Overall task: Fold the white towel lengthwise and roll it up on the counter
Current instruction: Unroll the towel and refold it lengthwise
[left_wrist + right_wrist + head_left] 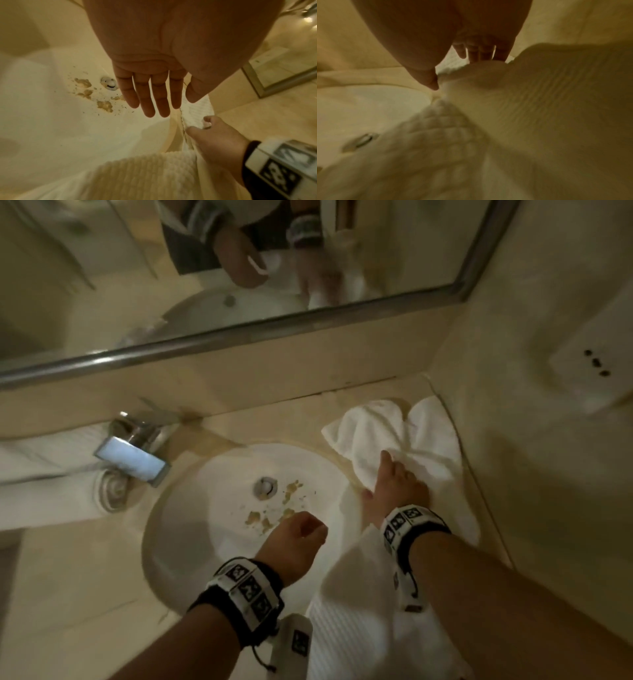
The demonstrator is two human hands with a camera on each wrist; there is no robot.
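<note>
The white towel (394, 446) sits bunched in the far right corner of the counter (85, 594), hard against the wall, and a long tail of it runs back toward the near edge and off the bottom of the head view, so its full length is cut off. The right hand (394, 484) is down on it now, fingers spread and flat on the crumpled part, thumb out along the towel's sink-side edge. From the right wrist view the fingertips (500, 56) vanish behind a hump of cloth, and that picture is soft and smeared; whether any fold is caught under them cannot be told. The left hand (301, 537) hovers over the sink (178, 542), just beside the towel's tail and clear of it. The head view shows only its back, looking curled; the left wrist view shows its fingers (149, 102) straight and slightly apart, holding nothing. So the towel lies under the right grip and beside the left. Brown crumbs (260, 520) speckle the basin near the drain (265, 487). The tap (137, 446) at the sink's far left edge is blurred.
</note>
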